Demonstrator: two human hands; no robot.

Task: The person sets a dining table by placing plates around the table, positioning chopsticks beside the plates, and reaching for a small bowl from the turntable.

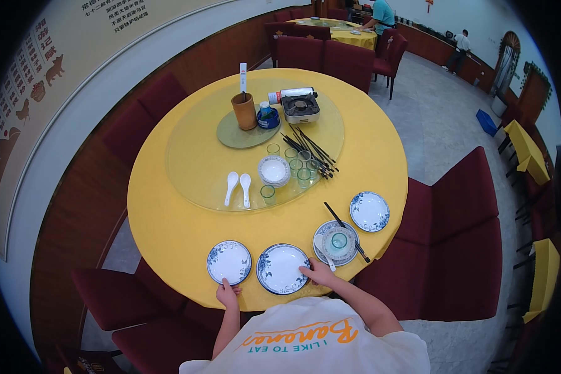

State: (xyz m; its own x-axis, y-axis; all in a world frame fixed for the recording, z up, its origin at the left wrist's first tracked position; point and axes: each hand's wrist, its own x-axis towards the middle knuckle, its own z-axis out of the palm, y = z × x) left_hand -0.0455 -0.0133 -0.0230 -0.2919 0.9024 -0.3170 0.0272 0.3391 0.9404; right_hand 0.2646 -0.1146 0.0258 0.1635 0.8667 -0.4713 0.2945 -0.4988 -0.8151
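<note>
Large plate [280,268] lies at the table's [168,243] six o'clock, small plate [229,260] at seven. Right hand [320,273] touches the first's three-o'clock rim, left hand [228,293] the second's six; whether fingers [304,270] clamp, I cannot tell.

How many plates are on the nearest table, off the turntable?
4 visible: left plate at the left hand, middle plate at the right hand, third plate beneath a bowl, rightmost plate. More stacked below could be hidden.

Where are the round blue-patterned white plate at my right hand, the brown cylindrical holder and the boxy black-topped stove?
Round blue-patterned white plate [282,268], head view: bare centre.
Brown cylindrical holder [244,115], head view: front wall.
Boxy black-topped stove [302,106], head view: central burner.
</note>
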